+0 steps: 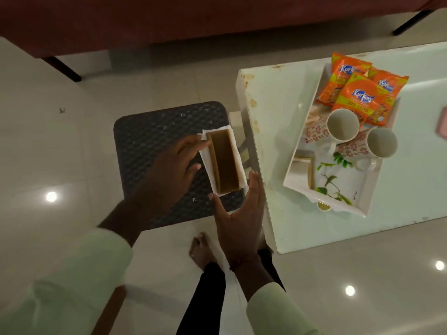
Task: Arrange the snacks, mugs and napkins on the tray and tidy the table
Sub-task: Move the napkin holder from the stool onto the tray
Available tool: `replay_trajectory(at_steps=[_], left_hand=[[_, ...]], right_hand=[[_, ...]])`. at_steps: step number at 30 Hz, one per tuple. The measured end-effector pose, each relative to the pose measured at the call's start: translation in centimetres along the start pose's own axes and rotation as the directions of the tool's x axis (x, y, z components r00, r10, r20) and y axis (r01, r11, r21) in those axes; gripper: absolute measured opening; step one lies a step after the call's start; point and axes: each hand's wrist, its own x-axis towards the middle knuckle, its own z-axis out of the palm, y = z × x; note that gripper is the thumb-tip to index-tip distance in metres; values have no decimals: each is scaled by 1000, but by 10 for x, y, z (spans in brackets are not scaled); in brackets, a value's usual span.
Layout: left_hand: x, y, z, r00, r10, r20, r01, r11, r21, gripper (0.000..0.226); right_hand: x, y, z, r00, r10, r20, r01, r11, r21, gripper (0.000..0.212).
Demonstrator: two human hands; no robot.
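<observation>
A brown wooden napkin holder (226, 160) with white napkins (208, 165) under it sits on a dark woven stool (154, 141), just beside the white table (271, 141). The left hand (167, 175) reaches it with spread fingers, fingertips at the napkins' edge, while the right hand (239, 213) stands open, fingers together, by its near end. On the table, the white tray (338, 204) holds three orange snack packets (358, 93), two mugs (343, 125) and a napkin stack (300, 170).

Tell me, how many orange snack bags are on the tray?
3, all piled at the far end of the tray: one at the far edge, one to the right, one on top in front, beside the mugs. More could hide underneath.
</observation>
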Motion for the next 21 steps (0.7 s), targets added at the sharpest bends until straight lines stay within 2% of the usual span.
replay_trajectory(at_steps=[3,6,9,12,15,21], left_hand=[[37,-10,0,995,38,89,-36,999,-18,63],[78,-18,-3,973,90,214,-88,996,-21,68],[109,-20,-11,925,186,330,-220,973,68,56],[124,-13,-24,870,251,425,-301,952,54,42],[124,-4,-36,862,241,445,-291,956,45,42],[110,36,-45,871,291,395,-265,957,-119,42]], right_hand=[[5,9,15,998,70,1,-70,997,13,83],[12,18,25,995,94,-17,-94,996,6,64],[15,22,28,994,105,-7,-105,994,33,57],[16,20,23,994,112,4,-112,991,67,59],[18,12,9,997,74,-20,-72,995,74,59],[36,13,-53,996,-81,-31,83,995,56,55]])
